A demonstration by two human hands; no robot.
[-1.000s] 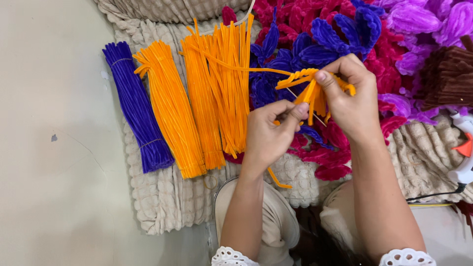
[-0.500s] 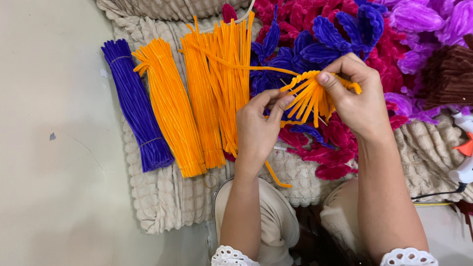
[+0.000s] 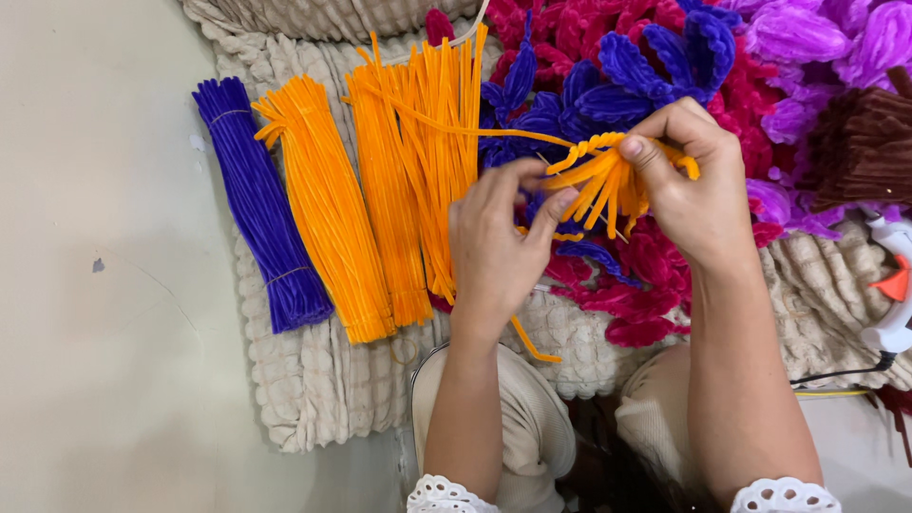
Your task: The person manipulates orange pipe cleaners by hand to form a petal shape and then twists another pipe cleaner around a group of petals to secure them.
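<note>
Orange pipe-cleaner tuft [image 3: 608, 180] was held over heap of blue, magenta and purple chenille flowers [image 3: 665, 57], on beige knitted mat [image 3: 313, 389] spread on pale floor [image 3: 95, 332]. Right hand [image 3: 698, 190] gripped tuft at its bound top; left hand [image 3: 499, 237] pinched loose ends below. Compared with half second earlier, strands were gathered closer, less fanned. Left of hands lay orange bundles [image 3: 380, 199] and purple bundle [image 3: 256, 199]. Glue gun [image 3: 893, 294] lay at right edge. Open room remained only on floor at left.
</note>
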